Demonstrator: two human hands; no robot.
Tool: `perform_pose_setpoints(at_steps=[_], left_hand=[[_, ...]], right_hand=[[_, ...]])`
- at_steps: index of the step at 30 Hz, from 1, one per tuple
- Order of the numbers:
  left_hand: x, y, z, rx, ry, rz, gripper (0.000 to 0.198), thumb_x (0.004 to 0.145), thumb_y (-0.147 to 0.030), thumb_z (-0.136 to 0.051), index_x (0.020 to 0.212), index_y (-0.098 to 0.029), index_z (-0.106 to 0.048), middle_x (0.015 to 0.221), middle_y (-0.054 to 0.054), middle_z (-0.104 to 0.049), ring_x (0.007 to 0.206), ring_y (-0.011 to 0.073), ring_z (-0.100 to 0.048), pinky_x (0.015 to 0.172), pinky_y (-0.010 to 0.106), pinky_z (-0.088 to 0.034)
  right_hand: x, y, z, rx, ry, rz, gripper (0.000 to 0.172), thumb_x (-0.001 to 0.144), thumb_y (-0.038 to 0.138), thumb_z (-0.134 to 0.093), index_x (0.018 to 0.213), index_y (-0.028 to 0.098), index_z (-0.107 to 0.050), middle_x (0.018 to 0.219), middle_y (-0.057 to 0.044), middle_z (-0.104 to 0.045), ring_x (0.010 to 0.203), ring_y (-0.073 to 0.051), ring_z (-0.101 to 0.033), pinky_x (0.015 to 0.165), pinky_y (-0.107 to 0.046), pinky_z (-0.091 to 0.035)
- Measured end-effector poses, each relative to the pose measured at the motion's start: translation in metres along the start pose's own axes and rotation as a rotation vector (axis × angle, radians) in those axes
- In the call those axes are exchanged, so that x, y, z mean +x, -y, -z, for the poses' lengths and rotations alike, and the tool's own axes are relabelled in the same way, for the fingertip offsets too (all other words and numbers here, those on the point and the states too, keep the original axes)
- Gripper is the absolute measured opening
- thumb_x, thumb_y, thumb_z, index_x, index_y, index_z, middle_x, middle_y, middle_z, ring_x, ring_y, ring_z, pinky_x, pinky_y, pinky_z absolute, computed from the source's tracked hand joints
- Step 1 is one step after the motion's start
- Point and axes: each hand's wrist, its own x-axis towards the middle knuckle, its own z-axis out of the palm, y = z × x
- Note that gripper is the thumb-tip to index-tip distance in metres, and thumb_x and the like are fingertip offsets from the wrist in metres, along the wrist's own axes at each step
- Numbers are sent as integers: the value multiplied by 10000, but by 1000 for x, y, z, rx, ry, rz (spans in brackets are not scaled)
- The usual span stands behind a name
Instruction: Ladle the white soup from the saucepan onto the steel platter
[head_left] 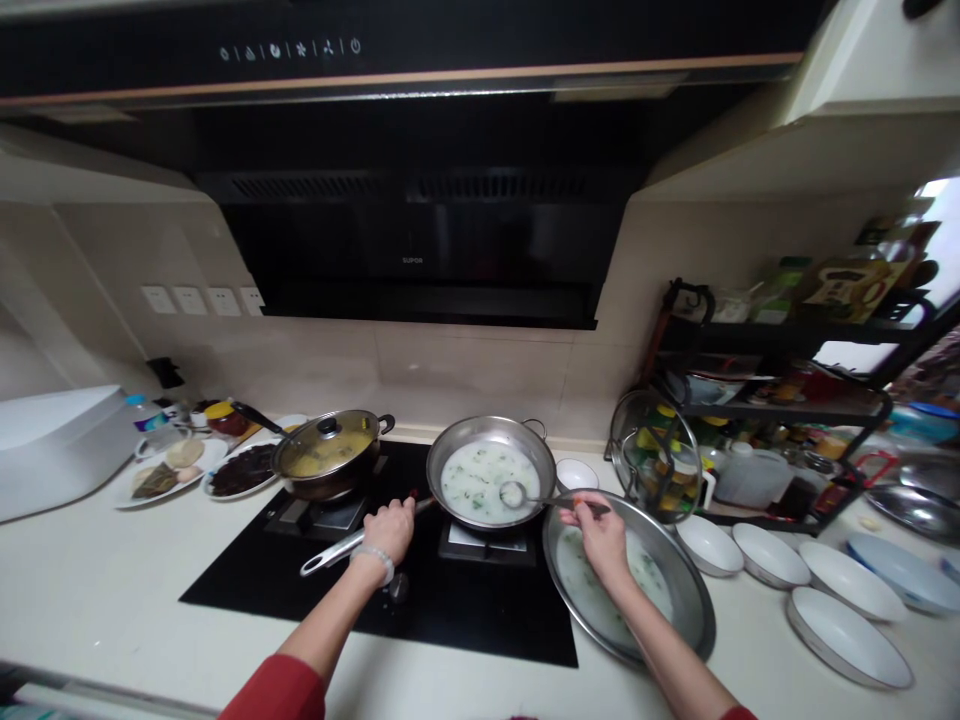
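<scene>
My left hand point(390, 532) is closed round the long metal handle point(328, 556) of a wok point(541, 445) that sits on the right burner. White soup point(480, 470) with green bits fills the wok's bottom. In my right hand point(596, 535) is a ladle point(517, 495), its bowl dipping into the soup near the wok's right side. Below my right forearm, a wide steel basin point(694, 595) holds more of the same white soup with greens. A small white bowl point(577, 474) stands behind the basin, beside the wok.
A lidded pan point(330, 460) with yellow contents occupies the left burner. Plates of food point(169, 470) lie on the counter at left. Several white bowls point(851, 635) line the right counter, before a black spice rack point(780, 410) and a leaning glass lid point(656, 455). The range hood point(420, 240) hangs overhead.
</scene>
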Motion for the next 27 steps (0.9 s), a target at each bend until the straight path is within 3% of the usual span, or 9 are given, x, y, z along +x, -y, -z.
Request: perform_pose_setpoints(at_steps=[10, 19, 27], left_hand=[[0, 0, 0, -3, 4, 5, 390, 875, -73, -316, 1222, -169, -466, 1111, 168, -575, 1012, 277, -601, 802, 438, -453], [1, -1, -1, 9, 10, 7, 413, 858, -69, -323, 1237, -168, -453, 1126, 176, -569, 1011, 275, -605, 801, 435, -450], [-1, -1, 1, 2, 12, 2, 408, 864, -77, -311, 1235, -169, -455, 1138, 178, -564, 1016, 275, -600, 804, 440, -449]], right_hand=[[-1, 2, 6, 72, -24, -55, 232, 648, 403, -669, 758, 219, -582, 707, -13, -669, 602, -217, -688, 621, -349, -582], [-2, 14, 15, 162, -79, -100, 262, 603, 373, -703, 768, 221, -568, 613, 13, -646, 565, -219, -675, 629, -364, -574], [-7, 36, 48, 173, -110, -71, 221, 607, 353, -702, 755, 247, -577, 550, 11, -641, 577, -224, -678, 612, -346, -566]])
